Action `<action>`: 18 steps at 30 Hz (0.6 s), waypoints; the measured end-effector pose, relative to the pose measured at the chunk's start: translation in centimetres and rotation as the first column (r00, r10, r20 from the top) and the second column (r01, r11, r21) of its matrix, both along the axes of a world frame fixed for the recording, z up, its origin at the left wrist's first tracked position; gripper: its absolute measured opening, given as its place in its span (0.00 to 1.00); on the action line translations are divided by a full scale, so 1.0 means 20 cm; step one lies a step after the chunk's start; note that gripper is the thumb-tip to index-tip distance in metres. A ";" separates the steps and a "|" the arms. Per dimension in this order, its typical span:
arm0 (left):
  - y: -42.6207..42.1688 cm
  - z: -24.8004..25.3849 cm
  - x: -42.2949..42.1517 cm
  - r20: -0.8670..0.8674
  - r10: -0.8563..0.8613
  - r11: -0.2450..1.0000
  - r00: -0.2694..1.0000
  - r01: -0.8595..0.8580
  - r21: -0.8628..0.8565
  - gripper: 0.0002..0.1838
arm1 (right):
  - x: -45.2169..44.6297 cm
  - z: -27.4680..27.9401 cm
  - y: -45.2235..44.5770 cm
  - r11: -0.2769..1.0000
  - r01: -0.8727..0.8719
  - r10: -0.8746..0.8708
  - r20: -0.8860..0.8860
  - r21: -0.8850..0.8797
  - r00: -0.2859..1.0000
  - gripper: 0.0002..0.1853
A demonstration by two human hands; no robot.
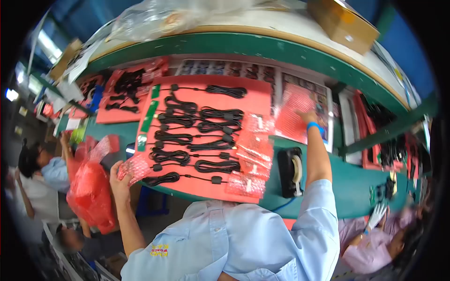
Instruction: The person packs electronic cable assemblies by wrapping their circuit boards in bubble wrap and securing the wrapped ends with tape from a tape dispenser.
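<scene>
Coiled black cables [213, 114] lie in rows on a pink foam sheet [206, 187] in front of me. My left hand [120, 180] is closed on a pink bubble-wrap bag [136, 168] at the sheet's lower left edge. Over at the right, my right hand [307, 118], below a blue wristband, touches another pink bubble-wrap piece [294, 105]; its fingers are too small to read clearly. Small pink bubble bags [246, 185] overlap along the sheet's right side. Green strips [147, 122] mark the sheet's left side.
A black tape dispenser [289, 172] stands right of the sheet on the green table [342, 182]. A shelf [262, 40] with a cardboard box [344, 25] spans the top. A red bag [91, 196] hangs at left. Co-workers sit at both sides, one wearing a white glove [376, 215].
</scene>
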State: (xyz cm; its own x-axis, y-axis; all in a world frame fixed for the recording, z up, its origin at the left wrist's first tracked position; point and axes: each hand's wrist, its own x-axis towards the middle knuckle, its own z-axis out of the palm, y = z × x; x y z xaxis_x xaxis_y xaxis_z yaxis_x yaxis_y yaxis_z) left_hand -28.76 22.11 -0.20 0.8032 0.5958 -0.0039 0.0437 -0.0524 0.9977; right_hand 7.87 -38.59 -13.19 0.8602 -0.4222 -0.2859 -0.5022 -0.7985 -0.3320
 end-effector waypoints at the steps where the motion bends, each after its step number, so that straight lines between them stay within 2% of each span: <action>1: -0.01 0.00 -0.01 -0.030 0.024 0.994 0.999 -0.021 0.112 0.27 | 0.04 -0.03 -0.02 1.000 -0.016 0.017 -0.100 0.005 0.995 0.67; 2: -0.02 0.00 -0.01 -0.065 0.073 0.973 0.995 -0.057 0.224 0.27 | 0.06 -0.03 -0.01 0.996 -0.058 0.047 -0.151 -0.068 0.987 0.63; 3: -0.04 0.00 -0.01 -0.067 0.095 0.979 0.993 -0.080 0.190 0.26 | -0.03 0.16 0.14 0.983 0.062 -0.094 -0.187 -0.170 0.978 0.59; 4: -0.03 -0.01 0.00 -0.027 0.128 0.971 0.991 -0.120 0.209 0.26 | 0.08 -0.01 0.05 0.982 -0.097 0.055 -0.242 -0.163 0.969 0.55; 5: -0.01 -0.05 -0.01 -0.047 0.138 0.970 0.989 -0.125 0.210 0.25 | 0.15 -0.15 -0.04 0.960 -0.160 0.107 -0.227 -0.229 0.968 0.54; 6: -0.05 0.01 -0.01 -0.028 0.125 0.984 0.992 -0.120 0.133 0.23 | 0.16 -0.16 -0.02 0.917 -0.163 0.109 -0.165 -0.363 0.980 0.53; 7: -0.05 0.00 -0.01 -0.035 0.139 0.984 0.990 -0.134 0.114 0.23 | 0.21 -0.25 -0.06 0.895 -0.144 0.088 -0.149 -0.422 0.985 0.53; 8: -0.04 0.00 -0.01 -0.042 0.132 0.988 0.990 -0.128 0.091 0.23 | 0.21 -0.27 -0.09 0.929 -0.079 0.047 -0.099 -0.360 0.994 0.51; 10: -0.02 0.00 0.01 -0.051 0.090 0.992 0.995 -0.085 0.090 0.24 | 0.23 -0.40 -0.27 0.958 -0.163 0.180 0.051 -0.236 0.982 0.43; 12: 0.00 0.00 0.00 -0.047 0.081 0.996 0.996 -0.079 0.041 0.24 | 0.07 -0.29 -0.28 0.974 -0.126 0.103 0.130 0.186 0.986 0.35; 13: 0.01 0.00 0.01 -0.039 0.051 0.999 0.998 -0.052 -0.009 0.25 | -0.05 -0.17 -0.25 0.975 -0.124 0.101 0.130 0.182 0.986 0.35; 15: 0.03 -0.02 0.03 -0.035 -0.005 0.997 0.999 0.003 -0.073 0.25 | -0.36 0.07 -0.20 0.870 -0.200 0.190 0.068 0.451 0.979 0.28; 16: 0.04 -0.04 0.03 -0.006 -0.004 1.000 1.000 0.004 -0.010 0.24 | -0.49 0.16 -0.19 0.883 -0.169 0.159 0.060 0.437 0.985 0.28; 18: 0.06 -0.06 0.06 0.009 -0.030 0.995 0.999 0.029 0.095 0.23 | -0.75 0.33 -0.20 0.837 -0.154 0.260 -0.134 0.524 0.956 0.20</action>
State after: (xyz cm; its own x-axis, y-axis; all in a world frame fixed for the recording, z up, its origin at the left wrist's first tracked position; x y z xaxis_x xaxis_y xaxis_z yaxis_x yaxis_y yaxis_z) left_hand -27.66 23.29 -1.32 0.8204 0.5687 0.0599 0.0307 -0.1484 0.9884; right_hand -7.06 -42.67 -6.60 0.8167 0.0075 -0.5771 -0.4397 -0.6396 -0.6305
